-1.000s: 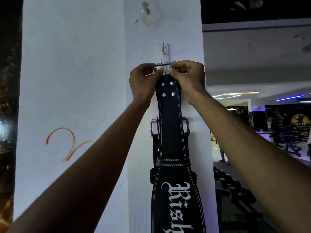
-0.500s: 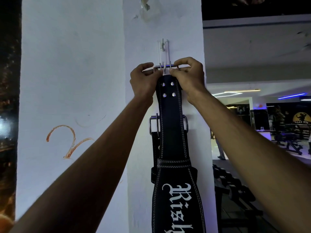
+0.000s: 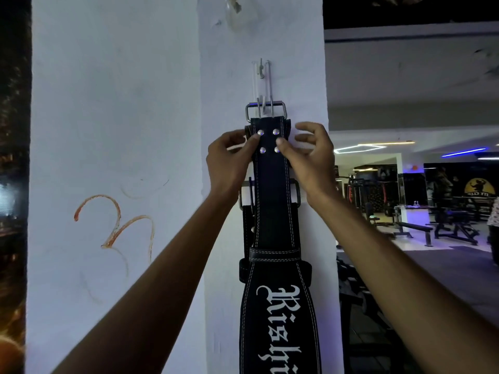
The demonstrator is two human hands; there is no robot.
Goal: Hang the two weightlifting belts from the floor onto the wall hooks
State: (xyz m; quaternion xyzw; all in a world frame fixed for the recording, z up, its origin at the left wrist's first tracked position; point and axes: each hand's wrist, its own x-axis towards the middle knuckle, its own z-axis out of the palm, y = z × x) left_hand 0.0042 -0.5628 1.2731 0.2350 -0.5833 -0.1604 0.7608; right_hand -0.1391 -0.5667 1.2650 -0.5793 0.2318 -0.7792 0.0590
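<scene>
A black leather weightlifting belt (image 3: 272, 211) with white lettering hangs down the white pillar. Its steel buckle (image 3: 280, 103) sits over the prongs of a white wall hook (image 3: 261, 76). Just below the buckle, my left hand (image 3: 229, 163) pinches the belt's left edge, thumb by the rivets. My right hand (image 3: 310, 163) rests its thumb on the right rivets, with its fingers spread off the belt. A second black belt (image 3: 247, 225) hangs behind the first, lower down. Only its buckle and left edge show.
The white pillar (image 3: 229, 63) has an orange scribble (image 3: 113, 220) on its left face. A remnant of an old stuck-on hook (image 3: 237, 12) is above. To the right, the gym floor holds benches (image 3: 413, 230) and dumbbell racks (image 3: 356, 300).
The buckle has gone onto the hook prongs. Both hands have let go of the buckle and slid down to the riveted strap; the right hand's fingers have spread.
</scene>
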